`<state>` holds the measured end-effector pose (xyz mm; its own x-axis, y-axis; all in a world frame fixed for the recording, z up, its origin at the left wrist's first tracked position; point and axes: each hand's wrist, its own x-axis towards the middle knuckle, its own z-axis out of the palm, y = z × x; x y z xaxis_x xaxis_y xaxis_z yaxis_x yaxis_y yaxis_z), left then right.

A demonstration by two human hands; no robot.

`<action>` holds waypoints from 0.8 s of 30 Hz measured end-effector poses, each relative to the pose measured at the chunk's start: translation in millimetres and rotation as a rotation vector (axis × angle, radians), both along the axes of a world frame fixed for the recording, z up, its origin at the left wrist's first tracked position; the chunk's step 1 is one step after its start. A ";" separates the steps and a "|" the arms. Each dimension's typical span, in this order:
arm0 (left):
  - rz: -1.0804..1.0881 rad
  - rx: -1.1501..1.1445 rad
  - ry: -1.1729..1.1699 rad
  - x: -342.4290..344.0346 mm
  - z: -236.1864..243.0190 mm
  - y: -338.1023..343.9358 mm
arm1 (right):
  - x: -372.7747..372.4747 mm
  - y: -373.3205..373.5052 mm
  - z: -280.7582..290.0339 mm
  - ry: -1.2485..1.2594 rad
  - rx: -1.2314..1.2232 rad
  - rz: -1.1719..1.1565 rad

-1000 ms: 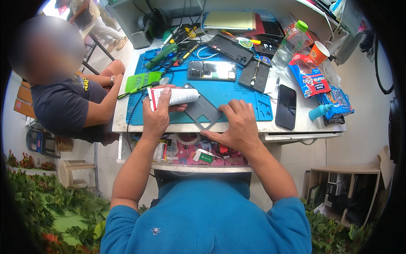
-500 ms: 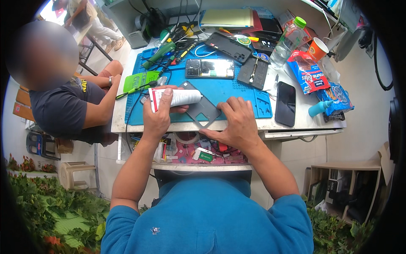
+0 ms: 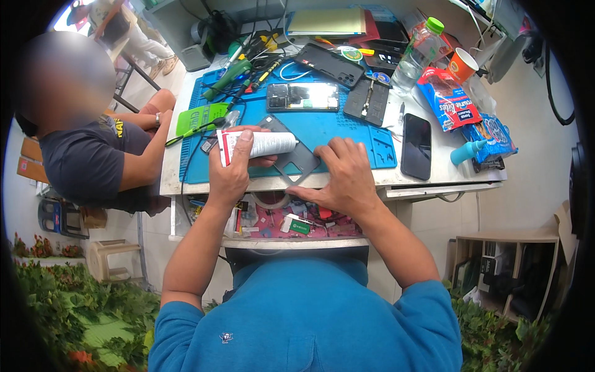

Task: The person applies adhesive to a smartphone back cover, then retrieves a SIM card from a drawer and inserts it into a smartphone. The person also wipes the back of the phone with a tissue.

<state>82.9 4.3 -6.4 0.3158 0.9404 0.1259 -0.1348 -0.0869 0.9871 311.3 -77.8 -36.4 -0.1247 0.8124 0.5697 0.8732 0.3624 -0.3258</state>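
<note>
- Head view: left grip [image 3: 234, 158] is closed around a white squeeze tube with a red band [image 3: 266, 144]; the tube's underside is hidden, and its far fingers show only partly below it.
- Just beyond and below the tube, between both grips, a grey phone back panel [image 3: 305, 155] lies slanted; the tube covers its middle, and any paste on it is too small to make out.
- Right grip [image 3: 347, 173] has thumb and forefinger apart at the panel's near corner; whether they pinch or merely steady it I cannot tell.
- Ahead of the grips, on a blue repair mat [image 3: 347, 139], sits an opened phone [image 3: 304, 97], glare washing out part of its inside.
- Right of the right grip, a black phone [image 3: 416, 146] rests on the white worktop [image 3: 441, 170].
- Below the grips, an open drawer [image 3: 297, 243] is partly hidden by the forearms; its small contents are hard to separate.
- Left of the left grip, a seated person [image 3: 87, 155] has a blurred-out face.
</note>
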 end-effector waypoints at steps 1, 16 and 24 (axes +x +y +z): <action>-0.002 0.000 0.002 0.4 -0.1 -0.4 | -0.2 0.1 -0.1 -0.002 -0.002 -0.002; -0.068 0.001 0.022 2.7 -0.2 -4.5 | 0.1 0.8 -2.0 -0.008 -0.008 -0.010; -0.102 -0.010 0.022 3.4 -1.7 -5.8 | 0.6 1.0 -2.9 -0.007 -0.009 -0.013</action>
